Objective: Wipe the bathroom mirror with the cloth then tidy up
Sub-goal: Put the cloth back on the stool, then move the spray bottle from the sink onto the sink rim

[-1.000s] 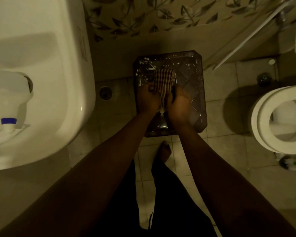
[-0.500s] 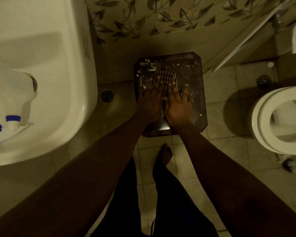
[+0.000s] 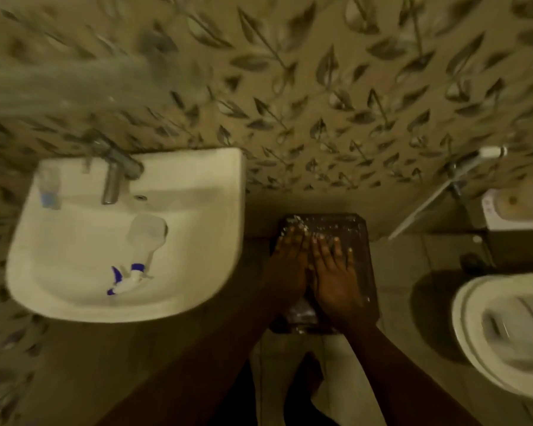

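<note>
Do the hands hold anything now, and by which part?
Nothing is gripped: left hand and right hand lie flat, fingers spread, on the dark stool.

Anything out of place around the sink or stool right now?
Yes: a spray bottle lies on its side in the sink basin rather than standing. The dark stool top is flecked with white specks.

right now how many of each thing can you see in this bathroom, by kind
sinks: 1
taps: 1
spray bottles, lying in the sink: 1
stools: 1
toilets: 1
hands, left hand and right hand, flat on the stool: 2
total: 7
The cloth is not visible now.
</note>
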`<control>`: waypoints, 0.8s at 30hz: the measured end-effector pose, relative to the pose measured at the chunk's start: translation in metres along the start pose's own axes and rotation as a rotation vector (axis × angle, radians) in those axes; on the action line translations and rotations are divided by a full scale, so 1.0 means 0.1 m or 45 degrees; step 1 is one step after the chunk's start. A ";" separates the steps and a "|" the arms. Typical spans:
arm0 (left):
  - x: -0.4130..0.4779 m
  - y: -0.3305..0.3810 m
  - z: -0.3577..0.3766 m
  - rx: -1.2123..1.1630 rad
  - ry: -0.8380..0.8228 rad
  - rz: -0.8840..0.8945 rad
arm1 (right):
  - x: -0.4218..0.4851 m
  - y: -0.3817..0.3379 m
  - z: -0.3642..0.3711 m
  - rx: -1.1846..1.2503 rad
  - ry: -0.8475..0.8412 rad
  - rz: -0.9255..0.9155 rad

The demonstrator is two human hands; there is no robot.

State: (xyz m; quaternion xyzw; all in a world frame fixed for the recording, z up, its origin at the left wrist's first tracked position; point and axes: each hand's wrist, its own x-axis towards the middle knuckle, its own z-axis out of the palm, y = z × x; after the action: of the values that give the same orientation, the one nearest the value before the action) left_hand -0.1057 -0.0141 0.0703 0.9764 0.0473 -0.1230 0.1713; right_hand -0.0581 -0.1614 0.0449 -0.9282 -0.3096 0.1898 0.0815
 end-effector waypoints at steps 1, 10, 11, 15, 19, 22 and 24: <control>-0.04 0.01 -0.11 -0.015 0.041 0.005 | -0.01 -0.07 -0.10 0.010 0.016 -0.020; -0.50 -0.52 -1.20 -0.055 0.428 -0.053 | 0.32 -0.87 -0.83 -0.017 0.228 -0.217; -0.56 -0.63 -1.29 -0.043 0.453 -0.088 | 0.37 -0.95 -0.88 0.000 0.212 -0.234; -0.97 -1.13 -1.54 0.018 0.548 -0.267 | 0.49 -1.42 -1.09 0.069 0.235 -0.426; -1.48 -1.53 -1.61 -0.050 0.650 -0.502 | 0.51 -1.86 -1.17 0.130 0.323 -0.618; -1.86 -1.80 -1.59 -0.062 0.609 -0.828 | 0.49 -2.17 -1.12 0.153 0.363 -0.795; -2.08 -1.96 -1.57 -0.062 0.530 -1.040 | 0.47 -2.35 -1.07 0.181 0.359 -0.901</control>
State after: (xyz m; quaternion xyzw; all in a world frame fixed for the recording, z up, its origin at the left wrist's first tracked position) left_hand -0.2971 0.2137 0.2037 0.8772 0.4648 0.0194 0.1184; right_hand -0.1082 0.0506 0.1916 -0.7731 -0.5825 0.0415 0.2478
